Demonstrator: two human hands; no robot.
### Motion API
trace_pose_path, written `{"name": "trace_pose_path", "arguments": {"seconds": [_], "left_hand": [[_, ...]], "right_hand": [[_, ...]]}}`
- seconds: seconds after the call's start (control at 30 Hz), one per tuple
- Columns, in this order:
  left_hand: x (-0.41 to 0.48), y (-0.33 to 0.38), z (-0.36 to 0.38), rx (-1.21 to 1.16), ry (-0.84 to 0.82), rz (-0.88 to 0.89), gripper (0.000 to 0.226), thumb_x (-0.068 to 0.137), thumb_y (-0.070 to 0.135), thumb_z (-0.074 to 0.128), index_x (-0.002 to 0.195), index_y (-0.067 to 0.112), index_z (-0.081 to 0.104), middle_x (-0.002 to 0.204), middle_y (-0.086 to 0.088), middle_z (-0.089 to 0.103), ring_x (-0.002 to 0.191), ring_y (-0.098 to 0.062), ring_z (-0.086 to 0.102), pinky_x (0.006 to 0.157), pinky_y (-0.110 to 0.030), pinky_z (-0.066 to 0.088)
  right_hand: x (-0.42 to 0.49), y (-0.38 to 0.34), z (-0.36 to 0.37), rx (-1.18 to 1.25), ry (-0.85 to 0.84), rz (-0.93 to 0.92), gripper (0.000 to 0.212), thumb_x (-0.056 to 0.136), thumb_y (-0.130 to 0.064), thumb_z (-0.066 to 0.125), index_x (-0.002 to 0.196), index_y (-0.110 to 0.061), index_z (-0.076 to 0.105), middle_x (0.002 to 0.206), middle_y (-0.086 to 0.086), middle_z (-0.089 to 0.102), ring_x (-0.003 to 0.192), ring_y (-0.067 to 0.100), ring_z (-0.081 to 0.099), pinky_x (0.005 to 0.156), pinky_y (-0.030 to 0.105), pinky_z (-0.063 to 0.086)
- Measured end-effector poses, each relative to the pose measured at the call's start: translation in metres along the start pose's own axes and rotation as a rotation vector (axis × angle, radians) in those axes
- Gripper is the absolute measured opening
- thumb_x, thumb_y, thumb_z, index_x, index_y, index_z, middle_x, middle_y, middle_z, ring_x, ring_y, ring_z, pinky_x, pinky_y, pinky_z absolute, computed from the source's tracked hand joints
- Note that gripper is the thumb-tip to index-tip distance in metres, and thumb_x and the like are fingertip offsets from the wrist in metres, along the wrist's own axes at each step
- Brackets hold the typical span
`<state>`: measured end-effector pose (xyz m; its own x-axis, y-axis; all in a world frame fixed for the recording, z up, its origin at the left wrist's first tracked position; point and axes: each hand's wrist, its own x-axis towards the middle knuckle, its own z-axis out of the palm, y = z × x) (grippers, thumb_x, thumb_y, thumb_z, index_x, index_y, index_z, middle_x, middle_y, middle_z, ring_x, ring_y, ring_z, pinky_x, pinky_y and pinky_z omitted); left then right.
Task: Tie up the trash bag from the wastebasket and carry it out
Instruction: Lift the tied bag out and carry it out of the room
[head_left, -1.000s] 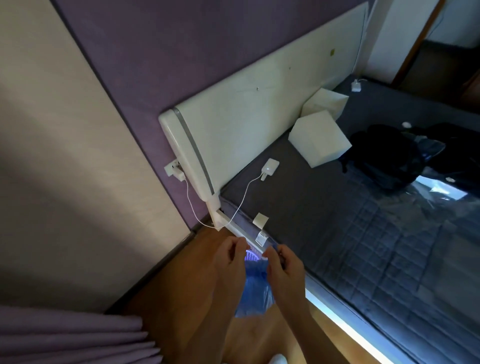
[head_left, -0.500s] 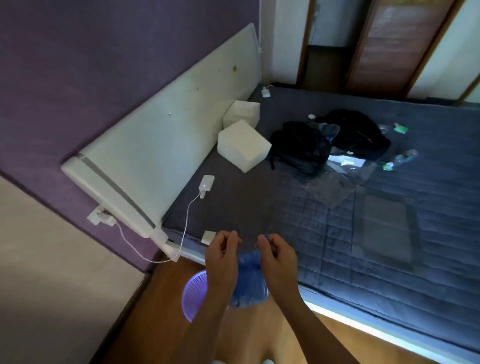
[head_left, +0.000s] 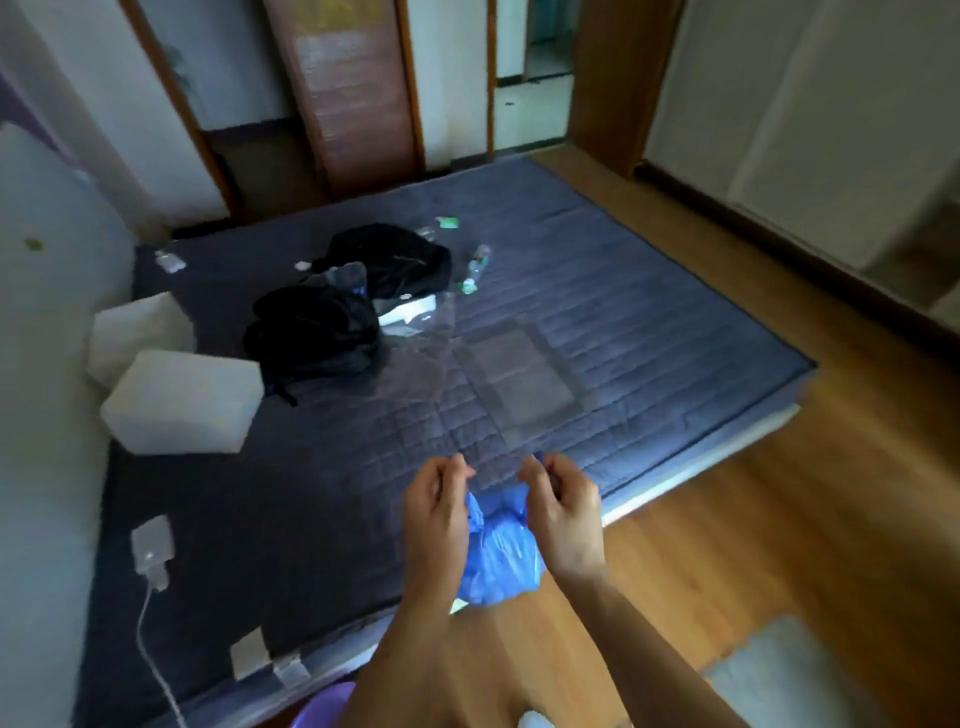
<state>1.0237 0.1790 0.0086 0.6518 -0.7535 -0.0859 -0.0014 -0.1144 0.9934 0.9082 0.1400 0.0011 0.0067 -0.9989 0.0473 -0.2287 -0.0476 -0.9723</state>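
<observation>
Beyond the fingertips, a wide bed (head_left: 597, 291) under a dark quilted cover, strewn with black bags (head_left: 317, 332), clear plastic and small bottles. Further off past the fingers, a doorway (head_left: 530, 73) opening out of the room, presumably the way out. To the right of the knuckles and below, bare wood floor (head_left: 727, 545). Down near the wrists, at the lower edge, a sliver of purple wastebasket (head_left: 322, 701), already emptied of its liner.

Between the two palms, hanging just below the fingers, the blue trash bag (head_left: 498, 561), bunched and small. Left hand (head_left: 436, 512) curled, fingers pinched together on one gathered corner of the bag's mouth; right hand (head_left: 563, 512) likewise curled and clamped on the opposite corner, knuckles facing inward.

Judged mid-tie, knot not yet visibly closed. For a sound knot: keep both pinches high on the ears, cross one over the other close above the bunched neck, pull outward evenly, then repeat. Worth watching: thin film tearing under a sharp tug, or an ear slipping free.
</observation>
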Motion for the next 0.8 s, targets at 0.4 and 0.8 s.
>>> {"name": "trace_pose_path", "arguments": {"seconds": [0.4,0.8], "left_hand": [[-0.054,-0.011,0.092,-0.021,-0.613,-0.046,0.027,0.095,0.025,0.057,0.069,0.015,0.06,0.064,0.011,0.059,0.068,-0.012,0.054,0.071,-0.039,0.046],[-0.128,-0.008,0.208,0.014,-0.985,0.055,0.029,0.091,0.031,0.056,0.065,0.019,0.057,0.055,0.011,0.05,0.056,-0.012,0.045,0.058,-0.035,0.037]], "right_hand": [[-0.05,0.027,-0.106,0.024,0.571,0.151,0.035,0.091,-0.026,0.056,0.07,0.002,0.055,0.05,-0.001,0.045,0.048,0.01,0.04,0.051,0.033,0.035],[-0.073,0.049,-0.225,0.013,0.892,0.223,0.03,0.091,-0.02,0.057,0.061,-0.013,0.057,0.046,-0.003,0.045,0.046,0.015,0.04,0.049,0.035,0.037]]}}
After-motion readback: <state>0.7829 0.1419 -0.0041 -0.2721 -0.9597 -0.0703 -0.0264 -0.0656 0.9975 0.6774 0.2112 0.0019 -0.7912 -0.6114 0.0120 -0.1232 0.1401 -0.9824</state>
